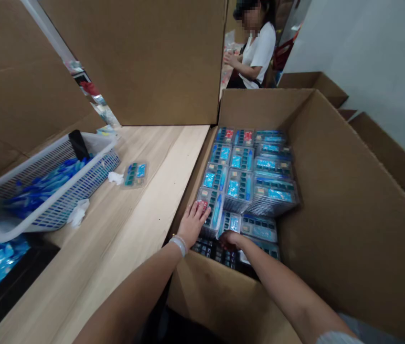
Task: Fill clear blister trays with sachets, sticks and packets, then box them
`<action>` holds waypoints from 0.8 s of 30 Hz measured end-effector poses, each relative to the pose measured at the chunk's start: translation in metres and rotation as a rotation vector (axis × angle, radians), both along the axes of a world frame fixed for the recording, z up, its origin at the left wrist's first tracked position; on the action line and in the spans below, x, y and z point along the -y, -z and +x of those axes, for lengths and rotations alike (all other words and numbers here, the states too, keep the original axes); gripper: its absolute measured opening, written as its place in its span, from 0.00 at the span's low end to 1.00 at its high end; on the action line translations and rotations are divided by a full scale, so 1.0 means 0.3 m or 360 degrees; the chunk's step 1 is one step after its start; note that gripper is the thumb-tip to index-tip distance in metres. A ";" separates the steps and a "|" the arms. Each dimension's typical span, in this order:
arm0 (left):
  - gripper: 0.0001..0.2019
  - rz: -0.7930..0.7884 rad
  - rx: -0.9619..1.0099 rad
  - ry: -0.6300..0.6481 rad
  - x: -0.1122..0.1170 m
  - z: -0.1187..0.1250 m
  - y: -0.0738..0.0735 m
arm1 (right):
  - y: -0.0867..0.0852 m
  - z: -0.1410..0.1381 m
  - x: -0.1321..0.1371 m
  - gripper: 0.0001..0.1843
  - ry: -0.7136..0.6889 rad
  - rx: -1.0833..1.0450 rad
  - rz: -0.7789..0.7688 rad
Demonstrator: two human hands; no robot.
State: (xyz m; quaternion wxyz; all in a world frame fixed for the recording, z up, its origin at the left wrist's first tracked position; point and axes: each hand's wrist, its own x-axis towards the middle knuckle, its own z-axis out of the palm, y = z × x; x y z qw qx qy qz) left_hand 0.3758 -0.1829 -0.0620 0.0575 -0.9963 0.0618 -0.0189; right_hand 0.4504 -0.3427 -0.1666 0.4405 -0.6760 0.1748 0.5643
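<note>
Inside a large cardboard box [346,191] stand stacks of clear plastic packs [239,184] with dark green, blue and a few red contents. My left hand [192,223] lies with fingers spread on the top pack of the nearest left stack [217,210], partly covering its red piece. Lower in the box, my right hand [229,240] is beside that stack's base, its fingers curled and in shadow. What they hold, if anything, is hidden. Flatter-lying packs [260,228] are just beyond it, and dark packs [224,255] lie below.
Left of the box is a wooden table [155,191] with one clear pack [135,174], crumpled white scraps [79,212] and a white basket [95,179] of blue items. A black-edged tray [16,282] holds blue packets. Tall cardboard [145,62] stands behind; a person [260,50] sits beyond.
</note>
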 end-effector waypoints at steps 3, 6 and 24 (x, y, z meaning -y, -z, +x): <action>0.31 -0.0028 -0.0066 0.0012 0.003 -0.011 -0.016 | -0.066 0.041 0.051 0.09 0.0071 0.0079 0.0018; 0.36 -0.0133 -0.0103 -0.0016 0.016 -0.043 -0.053 | -0.165 0.062 0.104 0.08 0.0248 0.0254 0.0177; 0.21 -0.4281 -0.0049 -0.1612 0.207 -0.190 -0.153 | -0.492 -0.354 -0.077 0.33 -0.0252 0.1697 0.0700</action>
